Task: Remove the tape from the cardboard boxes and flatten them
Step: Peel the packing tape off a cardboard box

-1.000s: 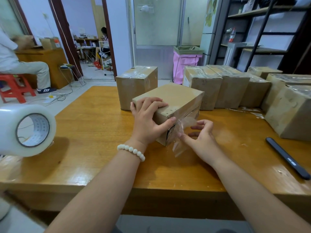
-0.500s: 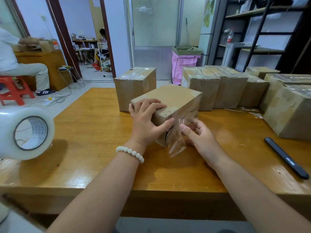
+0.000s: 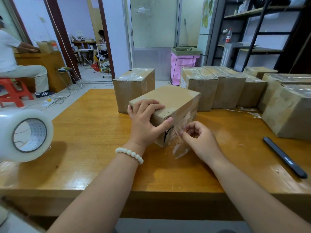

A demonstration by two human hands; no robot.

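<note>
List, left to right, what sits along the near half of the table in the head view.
Tape roll → left hand, holding the cardboard box → right hand, pinching the peeled tape strip → black tool.

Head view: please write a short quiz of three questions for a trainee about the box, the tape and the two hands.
1. True or false: the left hand holds the near box.
2. What does the right hand pinch? A the black pen; B the clear tape strip; C a far box.
3. On which side of the table stands the tape roll?
Key: 1 true; 2 B; 3 the left side.
</note>
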